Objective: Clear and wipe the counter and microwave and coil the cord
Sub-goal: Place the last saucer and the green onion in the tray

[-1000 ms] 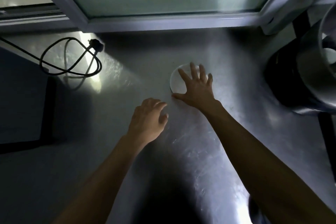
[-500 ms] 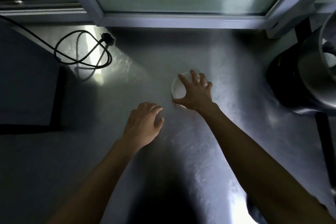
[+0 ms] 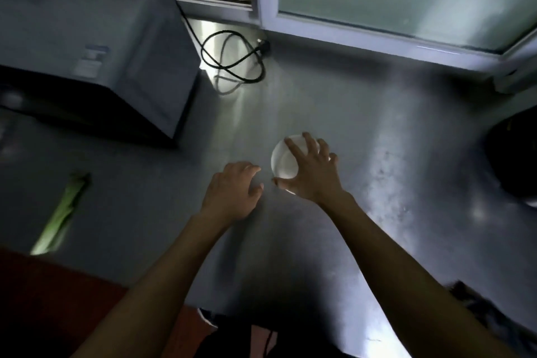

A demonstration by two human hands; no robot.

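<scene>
Nearest the person, both forearms reach out over the steel tabletop [image 3: 363,131], and the hands sit close together around its middle. On the left, the left hand [image 3: 232,192] hovers or rests low over bare metal, its fingers [image 3: 247,169] loosely curled and holding nothing; whether the palm touches the surface cannot be told. Just to its right, the right hand [image 3: 312,174] is spread over a small white bowl [image 3: 283,161], thumb hooked at the near rim and the other fingers fanned across the far rim, so the grip spans the bowl from above. Whether the bowl has left the metal is not clear. The bowl lies directly under the right fingers and only just beyond the left fingertips, so the right hand is plainly the one placed to carry it off; the left is free for the next item.

Farther out and to the left, the microwave [image 3: 96,46] stands at an angle on the tabletop. Behind its right rear corner the black power cord [image 3: 232,67] lies in loose, uneven loops, its plug [image 3: 264,45] resting near the window frame [image 3: 348,35]. The loops lie well apart from both hands, up and to the left, nearer the left hand. Coiling looks like a later step, once the bowl is cleared.
</scene>
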